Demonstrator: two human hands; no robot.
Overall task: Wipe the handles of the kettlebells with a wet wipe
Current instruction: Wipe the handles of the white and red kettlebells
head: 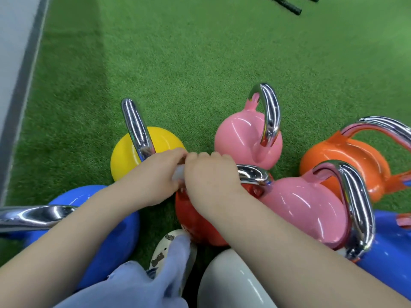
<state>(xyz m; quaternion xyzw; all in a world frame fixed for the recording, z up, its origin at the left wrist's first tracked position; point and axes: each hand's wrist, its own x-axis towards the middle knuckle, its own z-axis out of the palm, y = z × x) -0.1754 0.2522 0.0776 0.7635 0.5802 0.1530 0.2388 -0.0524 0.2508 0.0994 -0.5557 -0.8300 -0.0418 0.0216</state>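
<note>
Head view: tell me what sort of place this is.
Probably a gym or fitness studio. Green artificial turf floor, a cluster of glossy coloured kettlebells with chrome handles such as the pink kettlebell, and black bar ends lying on the turf point to it.

Green artificial turf (178, 63) covers the floor ahead of the hands. Far to their left a grey strip (24, 90) borders the turf, with a pale grey floor (13, 30) beyond it. Overhead light leaves soft shadows on the grass.
</note>
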